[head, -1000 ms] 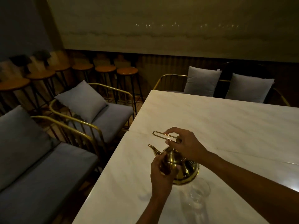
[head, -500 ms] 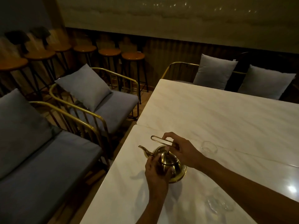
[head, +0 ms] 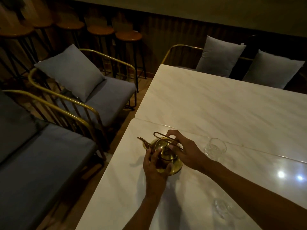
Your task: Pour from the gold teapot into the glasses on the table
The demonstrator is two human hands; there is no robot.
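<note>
— Near the table's left edge, what sits there?
— Round polished gold metal teapot (head: 167, 156), on the white marble-look table (head: 224, 103), spout aimed toward 10 o'clock

— And the right hand (head: 186, 151)?
— Curled closed round the teapot's wire loop handle, coming in from 4 o'clock

— The left hand (head: 154, 168)?
— Cupped against the pot's near side from 6 o'clock, fingers half curled and pressed on the body, thumb up near the lid

— Where are the glasses?
— One clear stemless far glass (head: 216, 146) stands at 3 o'clock of the pot, near the right wrist but apart from it. A second clear near glass (head: 224, 208) sits at 5 o'clock, close to the near edge, faint in the dim light; whether either holds liquid I cannot tell

— Beyond the table?
— Grey cushioned chairs with gold frames (head: 103, 97) at 9 o'clock, wooden bar stools (head: 127, 36) at 11
</note>
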